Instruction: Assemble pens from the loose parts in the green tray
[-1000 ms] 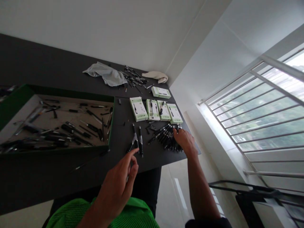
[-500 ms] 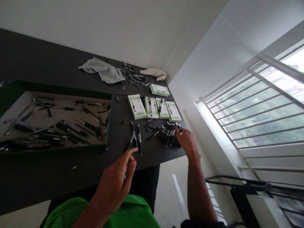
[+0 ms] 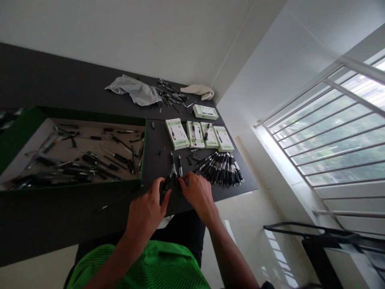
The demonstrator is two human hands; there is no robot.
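Near the table's front edge are a few black-and-clear pens (image 3: 173,161), between my two hands. My left hand (image 3: 147,208) has its thumb and forefinger closed around the lower end of a tilted pen (image 3: 169,180). The fingers of my right hand (image 3: 198,194) are bent and pressed on another pen (image 3: 180,163), whose lower end they hide. Right of that hand lies a fanned row of many similar pens (image 3: 222,169), side by side. Small black pen parts (image 3: 195,155) are scattered just behind my right hand.
A green-walled box (image 3: 142,154) of loose pens and parts stands at the left. Several white-and-green pen boxes (image 3: 177,134) lie behind the fanned row. Farther back are a grey cloth (image 3: 132,90), a pile of pens (image 3: 171,94) and a cream cloth (image 3: 198,91). A barred window (image 3: 337,132) is at the right.
My right hand has left the fanned pens and moved left to the loose pens. My left hand has closed on a pen there. The view has shifted slightly.
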